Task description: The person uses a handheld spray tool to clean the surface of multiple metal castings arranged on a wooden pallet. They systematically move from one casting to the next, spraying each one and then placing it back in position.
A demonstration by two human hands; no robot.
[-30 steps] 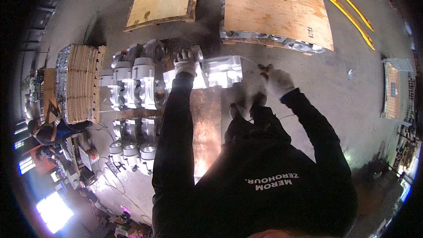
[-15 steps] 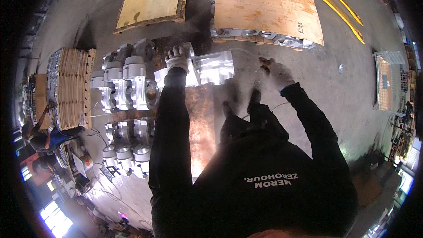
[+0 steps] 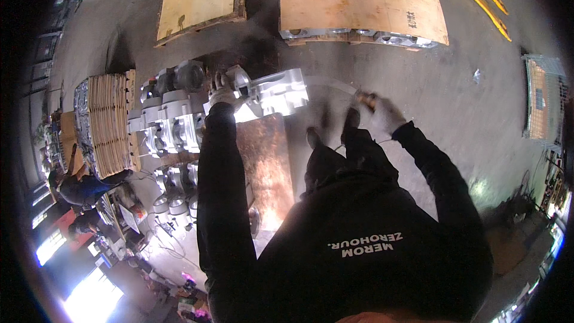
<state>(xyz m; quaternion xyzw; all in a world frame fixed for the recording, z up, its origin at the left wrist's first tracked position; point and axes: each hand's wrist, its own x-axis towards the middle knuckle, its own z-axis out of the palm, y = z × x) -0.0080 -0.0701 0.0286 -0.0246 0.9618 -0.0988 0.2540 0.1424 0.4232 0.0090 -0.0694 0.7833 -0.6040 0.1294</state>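
Observation:
My left hand (image 3: 222, 92), in a pale work glove, grips the left end of a shiny silver metal casting (image 3: 280, 91). Its fingers reach over the far edge of that part. The casting lies on its side at the far end of a brown, worn board (image 3: 266, 161). To the right, my gloved right hand (image 3: 387, 116) is closed around the brown handle (image 3: 366, 99) of a tool. From this handle a long, thin, pale shaft (image 3: 335, 83), smeared by motion, runs left toward the casting's right end. Whether its tip touches the metal I cannot tell.
Several similar castings (image 3: 173, 110) stand in rows left of my left arm. Beyond them is a stack of brown sheets (image 3: 110, 125), with another person (image 3: 86, 188) nearby. Plywood-topped pallets (image 3: 359, 0) lie ahead, yellow forks (image 3: 487, 6) far right, a wire cage (image 3: 541, 98) at right.
The whole view has shifted a little. My right hand has drawn slightly nearer to me, and the tool's pale shaft shows more plainly. My left hand stays on the casting's left end.

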